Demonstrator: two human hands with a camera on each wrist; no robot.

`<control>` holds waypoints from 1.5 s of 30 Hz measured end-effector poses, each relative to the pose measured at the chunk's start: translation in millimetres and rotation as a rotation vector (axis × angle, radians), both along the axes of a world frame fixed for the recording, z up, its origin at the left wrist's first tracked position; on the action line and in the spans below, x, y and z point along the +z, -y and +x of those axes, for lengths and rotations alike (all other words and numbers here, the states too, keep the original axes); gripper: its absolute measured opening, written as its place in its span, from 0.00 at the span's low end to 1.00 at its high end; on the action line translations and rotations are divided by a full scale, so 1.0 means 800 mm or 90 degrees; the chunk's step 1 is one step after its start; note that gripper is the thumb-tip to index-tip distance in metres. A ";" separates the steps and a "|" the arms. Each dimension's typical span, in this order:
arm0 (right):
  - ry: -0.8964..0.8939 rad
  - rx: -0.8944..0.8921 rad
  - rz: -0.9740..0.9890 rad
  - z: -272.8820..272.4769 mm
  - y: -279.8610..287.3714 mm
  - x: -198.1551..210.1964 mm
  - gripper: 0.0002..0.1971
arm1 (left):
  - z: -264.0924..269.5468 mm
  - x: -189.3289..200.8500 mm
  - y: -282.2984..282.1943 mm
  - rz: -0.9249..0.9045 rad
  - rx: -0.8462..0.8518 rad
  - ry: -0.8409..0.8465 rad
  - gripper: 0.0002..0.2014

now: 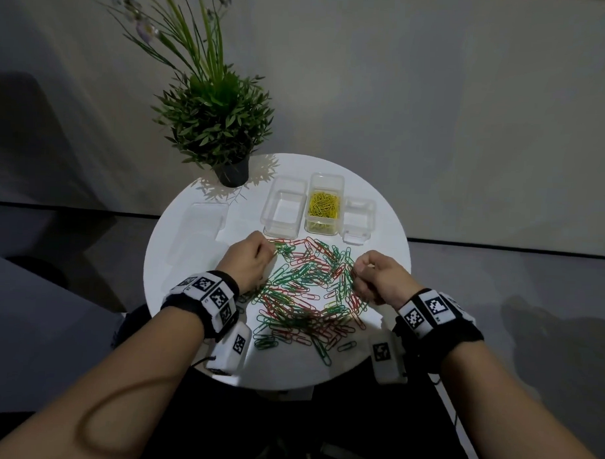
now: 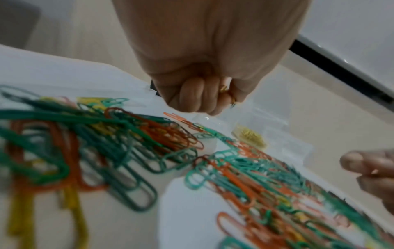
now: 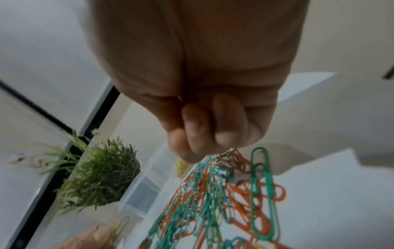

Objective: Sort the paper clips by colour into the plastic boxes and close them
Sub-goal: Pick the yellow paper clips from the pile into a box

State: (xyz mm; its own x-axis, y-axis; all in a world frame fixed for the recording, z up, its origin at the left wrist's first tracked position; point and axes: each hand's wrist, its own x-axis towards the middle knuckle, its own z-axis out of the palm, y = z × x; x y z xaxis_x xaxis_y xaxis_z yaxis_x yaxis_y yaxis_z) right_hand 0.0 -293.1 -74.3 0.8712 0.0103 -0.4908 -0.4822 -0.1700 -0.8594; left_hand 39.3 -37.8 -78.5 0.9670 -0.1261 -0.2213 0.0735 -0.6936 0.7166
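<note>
Left hand [image 1: 250,262] is curled tight at the left edge of the pile of red and green paper clips [image 1: 305,291], pinching yellow clips, the wrist view suggests, though blur hides how many. Right hand [image 1: 378,280] is fisted at the pile's right edge, contents unreadable. Beyond the pile, the open box of yellow clips [image 1: 324,204] runs lengthwise away.

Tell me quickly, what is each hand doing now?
Left hand: fingers curled; whether it holds clips cannot be told.
Right hand: fingers curled; whether it holds clips cannot be told.
</note>
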 end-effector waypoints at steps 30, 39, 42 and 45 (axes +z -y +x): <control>0.127 0.429 -0.564 -0.007 -0.031 0.022 0.12 | -0.042 0.017 -0.018 -0.372 0.067 -0.289 0.23; 0.157 0.415 -0.555 -0.001 -0.041 0.017 0.04 | -0.063 0.022 0.025 0.089 -0.121 -0.045 0.04; 0.158 0.412 -0.595 0.001 -0.050 0.017 0.03 | -0.069 0.021 0.053 0.237 -0.202 0.035 0.10; 0.166 0.432 -0.631 0.005 -0.059 0.018 0.04 | -0.071 0.018 0.073 0.332 -0.222 0.074 0.13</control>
